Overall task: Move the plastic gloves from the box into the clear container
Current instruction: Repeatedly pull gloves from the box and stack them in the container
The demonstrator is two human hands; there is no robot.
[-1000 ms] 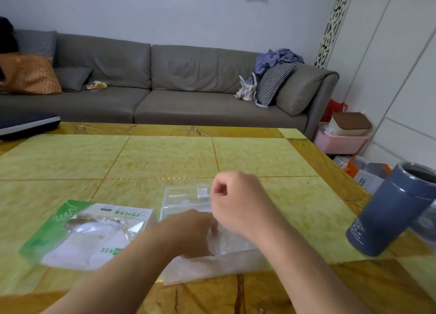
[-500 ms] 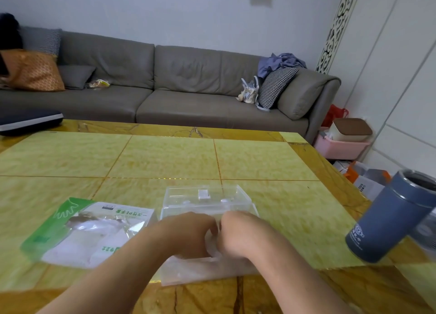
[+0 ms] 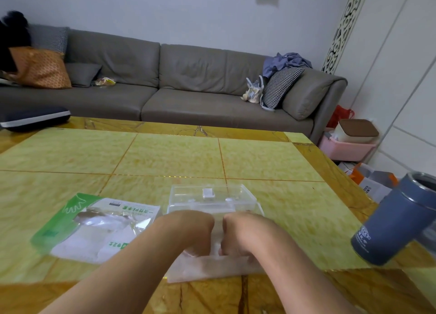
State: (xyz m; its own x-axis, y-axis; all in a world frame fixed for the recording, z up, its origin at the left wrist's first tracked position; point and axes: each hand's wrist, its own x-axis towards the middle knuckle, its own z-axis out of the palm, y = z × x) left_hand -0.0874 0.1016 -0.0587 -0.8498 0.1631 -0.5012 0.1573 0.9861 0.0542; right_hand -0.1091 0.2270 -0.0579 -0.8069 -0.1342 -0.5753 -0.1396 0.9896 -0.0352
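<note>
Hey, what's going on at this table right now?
A person has both hands down in a clear container on the yellow table, the left hand and right hand close together, apparently pressing thin plastic gloves into it. The fingers are hidden. A green and white glove package lies to the left, a blue tumbler to the right.

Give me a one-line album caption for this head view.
Both hands, left hand and right hand, press plastic gloves at the clear container.

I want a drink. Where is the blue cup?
The blue cup stands at the table's right edge in the head view, right of the right hand and clear container.
</note>
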